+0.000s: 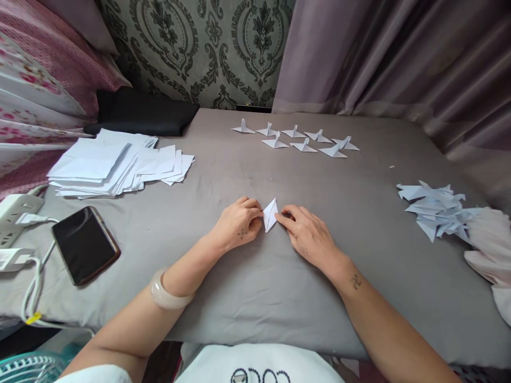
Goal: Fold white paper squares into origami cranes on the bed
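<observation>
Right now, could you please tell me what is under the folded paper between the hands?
Grey cloth shows around the folded paper, between the left hand and right hand; whatever lies directly beneath is covered and cannot be seen.

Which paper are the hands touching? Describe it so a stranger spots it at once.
On the grey cloth, find the gap between the left hand and the right hand. There, touched from both sides, lies a small folded white paper. Unlike the winged paper figures beyond it, it is a slim diamond with no spread wings.
</observation>
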Available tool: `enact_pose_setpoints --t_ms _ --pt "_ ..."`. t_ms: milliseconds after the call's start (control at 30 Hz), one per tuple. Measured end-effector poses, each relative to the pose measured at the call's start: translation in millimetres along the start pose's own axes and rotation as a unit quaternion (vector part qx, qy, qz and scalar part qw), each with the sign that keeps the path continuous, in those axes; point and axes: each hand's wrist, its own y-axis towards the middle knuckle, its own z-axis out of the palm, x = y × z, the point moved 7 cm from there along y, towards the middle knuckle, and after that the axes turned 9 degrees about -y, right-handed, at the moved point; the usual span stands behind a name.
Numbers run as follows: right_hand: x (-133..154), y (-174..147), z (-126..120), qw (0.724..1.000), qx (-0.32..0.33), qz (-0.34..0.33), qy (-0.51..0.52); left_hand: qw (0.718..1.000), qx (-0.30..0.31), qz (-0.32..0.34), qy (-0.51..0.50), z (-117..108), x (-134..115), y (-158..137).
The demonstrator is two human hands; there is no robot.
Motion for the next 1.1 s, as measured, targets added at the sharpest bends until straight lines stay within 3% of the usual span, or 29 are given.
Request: enact_pose_setpoints --t_ms 200,367,600,767,933,1000,1100 --pt "-4 -2 -4 1.0 0.005 -0.005 0.025 0.99 -0.049 -0.084 -0.103 -2 14 9" --pt "-7 0 -5 0.998 0.003 0.015 0.067 0.978 -0.078 -0.145 -0.13 4 22 11" --pt "-12 3 1 0.984 -0.032 0.085 0.154 0.962 -0.07 -0.141 -0.225 6 23 10" --pt "-27 2 6 0.918 -0.071 0.225 0.319 0.926 -0.076 -0.127 -0.349 5 16 6" --pt "-21 9 2 0.872 -0.082 0.19 0.444 0.927 -0.09 -0.047 -0.36 -1 -3 5" --pt "-21 9 6 0.835 -0.065 0.205 0.506 0.912 -0.099 -0.046 -0.395 -2 -3 5" --pt "-21 7 14 0.751 -0.042 0.245 0.612 0.871 -0.099 -0.101 -0.471 1 6 7"
